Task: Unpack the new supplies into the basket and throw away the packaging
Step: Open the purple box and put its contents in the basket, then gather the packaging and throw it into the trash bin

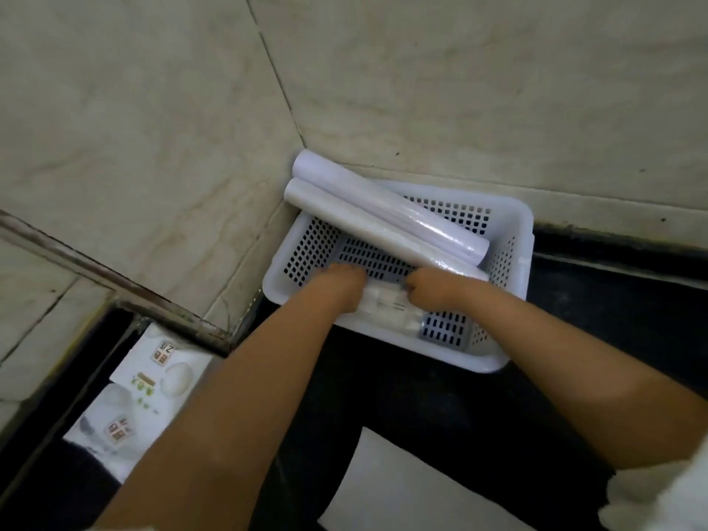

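Left hand [339,279] & right hand [429,287] both grip white packet [387,300] between them, inside basket [509,320].

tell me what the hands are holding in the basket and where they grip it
Both hands grip a white packet low in the white basket: the left hand holds its left end, the right hand its right end.

Both hands [383,287] on a white packet [387,306] inside perforated basket [513,239]
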Action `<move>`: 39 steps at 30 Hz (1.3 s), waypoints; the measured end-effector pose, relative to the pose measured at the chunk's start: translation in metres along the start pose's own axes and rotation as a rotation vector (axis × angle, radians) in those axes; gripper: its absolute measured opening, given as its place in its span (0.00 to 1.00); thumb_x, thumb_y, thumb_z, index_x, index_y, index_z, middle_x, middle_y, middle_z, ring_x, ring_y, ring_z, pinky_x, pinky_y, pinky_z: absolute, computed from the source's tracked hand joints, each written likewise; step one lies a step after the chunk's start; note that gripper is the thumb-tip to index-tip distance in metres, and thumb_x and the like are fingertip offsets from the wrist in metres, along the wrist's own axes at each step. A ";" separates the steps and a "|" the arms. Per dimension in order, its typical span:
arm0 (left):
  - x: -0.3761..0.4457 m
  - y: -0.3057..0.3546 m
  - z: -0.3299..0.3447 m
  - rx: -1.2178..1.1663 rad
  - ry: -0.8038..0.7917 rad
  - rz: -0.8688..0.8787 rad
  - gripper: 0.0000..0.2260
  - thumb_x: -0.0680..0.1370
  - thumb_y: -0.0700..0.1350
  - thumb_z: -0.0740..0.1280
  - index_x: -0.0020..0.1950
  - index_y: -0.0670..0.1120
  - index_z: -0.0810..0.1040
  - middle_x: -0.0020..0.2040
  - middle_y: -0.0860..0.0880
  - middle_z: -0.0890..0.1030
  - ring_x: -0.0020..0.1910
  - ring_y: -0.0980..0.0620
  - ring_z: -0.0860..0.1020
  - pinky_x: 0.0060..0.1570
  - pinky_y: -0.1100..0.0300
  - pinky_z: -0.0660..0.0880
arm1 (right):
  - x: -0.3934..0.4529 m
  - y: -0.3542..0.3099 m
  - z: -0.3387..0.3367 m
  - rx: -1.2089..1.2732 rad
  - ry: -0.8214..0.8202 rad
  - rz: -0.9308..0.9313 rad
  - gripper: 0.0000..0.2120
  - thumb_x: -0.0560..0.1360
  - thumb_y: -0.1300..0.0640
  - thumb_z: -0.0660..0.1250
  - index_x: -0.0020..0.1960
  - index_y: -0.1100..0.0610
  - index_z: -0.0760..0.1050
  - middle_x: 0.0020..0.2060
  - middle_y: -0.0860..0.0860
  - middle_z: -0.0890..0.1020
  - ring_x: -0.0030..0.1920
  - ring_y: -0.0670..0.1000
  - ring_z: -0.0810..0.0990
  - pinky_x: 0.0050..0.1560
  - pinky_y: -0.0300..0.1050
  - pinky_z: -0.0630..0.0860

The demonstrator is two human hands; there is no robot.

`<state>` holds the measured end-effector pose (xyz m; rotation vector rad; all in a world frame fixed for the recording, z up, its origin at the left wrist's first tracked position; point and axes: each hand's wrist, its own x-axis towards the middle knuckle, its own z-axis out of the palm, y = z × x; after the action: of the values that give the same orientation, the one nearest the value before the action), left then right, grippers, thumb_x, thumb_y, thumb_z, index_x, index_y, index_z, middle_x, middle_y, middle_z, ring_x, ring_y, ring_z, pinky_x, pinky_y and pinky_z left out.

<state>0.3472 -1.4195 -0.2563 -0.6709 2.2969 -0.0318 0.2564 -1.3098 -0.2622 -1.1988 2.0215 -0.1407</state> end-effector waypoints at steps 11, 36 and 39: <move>-0.108 0.003 0.035 -0.382 0.531 0.221 0.21 0.77 0.34 0.59 0.70 0.38 0.66 0.70 0.40 0.68 0.68 0.43 0.66 0.68 0.54 0.62 | -0.109 -0.007 0.030 0.080 0.378 -0.149 0.15 0.77 0.62 0.58 0.62 0.64 0.72 0.62 0.60 0.76 0.60 0.56 0.74 0.56 0.39 0.66; -0.298 0.059 0.214 -0.270 0.375 -0.043 0.35 0.75 0.50 0.66 0.76 0.47 0.49 0.62 0.42 0.71 0.61 0.43 0.71 0.55 0.51 0.72 | -0.295 0.043 0.179 0.073 0.507 0.312 0.12 0.76 0.63 0.58 0.46 0.72 0.74 0.47 0.67 0.80 0.51 0.64 0.78 0.47 0.50 0.72; -0.297 0.090 0.186 -0.342 0.487 -0.004 0.32 0.74 0.49 0.66 0.73 0.45 0.56 0.61 0.42 0.72 0.60 0.42 0.71 0.53 0.50 0.72 | -0.329 0.052 0.165 0.300 0.682 0.294 0.11 0.76 0.64 0.57 0.42 0.71 0.73 0.36 0.64 0.76 0.43 0.62 0.75 0.37 0.47 0.64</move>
<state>0.6066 -1.1693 -0.2196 -0.9207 2.8032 0.2241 0.4155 -0.9769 -0.2173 -0.6974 2.6098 -0.7630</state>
